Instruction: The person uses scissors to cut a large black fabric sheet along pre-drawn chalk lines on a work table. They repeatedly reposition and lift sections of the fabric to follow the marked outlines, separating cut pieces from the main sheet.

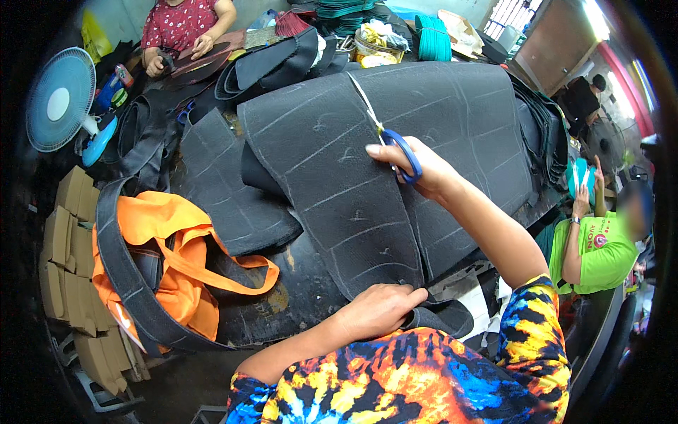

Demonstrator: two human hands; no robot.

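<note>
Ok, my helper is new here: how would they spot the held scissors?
Find the large black sheet with pale lines. Over it, the right hand holds the scissors, pale blades pointing away. Their blue handle stands out against the black.

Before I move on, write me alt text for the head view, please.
The person's right grip holds blue-handled scissors over a black, pale-lined sheet, blades pointing away; the left grip is at the sheet's near edge. Orange cloth lies left; a red-shirted co-worker is at upper left, a green-shirted co-worker at far right.
</note>
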